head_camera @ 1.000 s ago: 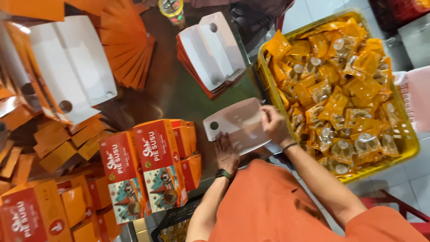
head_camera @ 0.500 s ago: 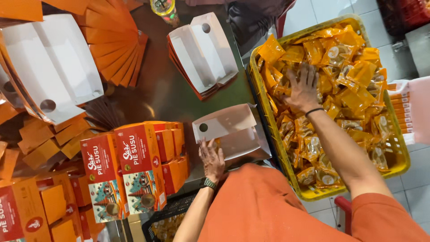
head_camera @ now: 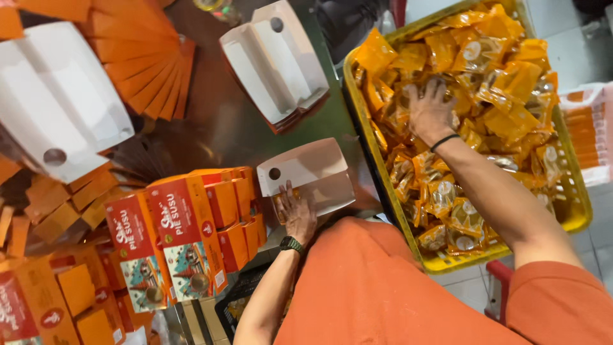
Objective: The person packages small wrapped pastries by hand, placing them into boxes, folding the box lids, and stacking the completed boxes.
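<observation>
1. Overhead, from the head camera, I see my left hand [head_camera: 297,214] lying flat and spread, grasping nothing, on the near end of an open white carton [head_camera: 308,172], pinning it to the dark surface [head_camera: 223,131]. A dark watch sits on that wrist.
2. That carton lies just left of the yellow crate [head_camera: 578,214], its flap with a round hole pointing left, the inside facing up.
3. My right hand [head_camera: 429,112] reaches into the crate, palm down with fingers spread over the orange wrapped pastry packets [head_camera: 504,83] that fill it. It touches the packets; I cannot tell whether it has one pinched underneath. A dark band circles that wrist.
4. Farther up the surface, a stack of unfolded white cartons [head_camera: 274,61] lies tilted, well apart from the one under my left hand.
5. At the far left another white carton stack [head_camera: 54,102] rests beside a fan of flat orange inserts [head_camera: 150,61].
6. Near my left elbow, closed red and orange boxes [head_camera: 185,236] stand in a row, with more orange boxes piled to their left.
7. My orange shirt [head_camera: 383,294] fills the bottom of the view.
</observation>
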